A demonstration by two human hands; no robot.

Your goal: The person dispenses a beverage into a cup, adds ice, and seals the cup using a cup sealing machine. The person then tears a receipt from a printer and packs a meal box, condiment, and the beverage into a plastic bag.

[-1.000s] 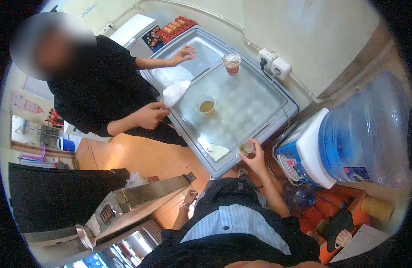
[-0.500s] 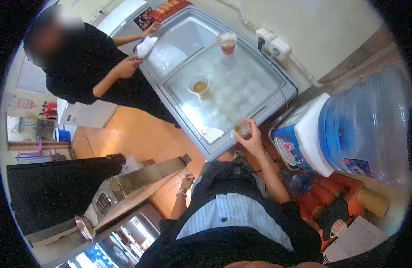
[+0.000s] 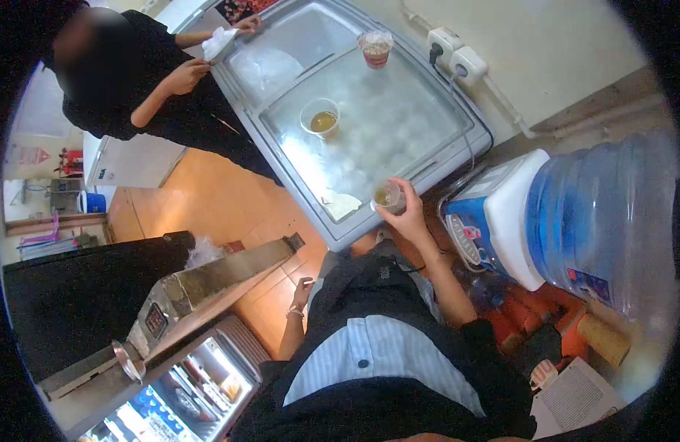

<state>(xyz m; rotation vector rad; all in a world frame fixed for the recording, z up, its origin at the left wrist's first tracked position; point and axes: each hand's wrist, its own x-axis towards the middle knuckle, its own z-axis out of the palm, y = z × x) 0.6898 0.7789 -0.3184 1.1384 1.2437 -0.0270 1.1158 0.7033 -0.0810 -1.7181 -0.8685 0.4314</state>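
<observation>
My right hand (image 3: 406, 214) is wrapped round a small clear plastic cup (image 3: 386, 194) with yellowish liquid in it, held at the near corner of a chest freezer (image 3: 355, 234). On the freezer's glass lid stand a bigger plastic cup (image 3: 323, 121) of yellowish-brown liquid and, farther back, a red-and-white cup (image 3: 374, 50). A pale flat scrap (image 3: 342, 205) lies near the lid's front corner. Low by my left thigh, my left hand (image 3: 301, 295) is closed, with a small white thing at its fingertips that I cannot make out.
Across the freezer a person in black (image 3: 174, 88) holds a white bag or cloth (image 3: 219, 44). To my right stands a water dispenser (image 3: 495, 221) with a large blue bottle (image 3: 598, 221). Wall sockets (image 3: 458, 55) with cables are behind. A metal-edged counter (image 3: 207, 287) is at left.
My view has shifted slightly. My right hand, still holding the small cup, has moved a little left and up. The other person's white bag or cloth appears farther left and higher.
</observation>
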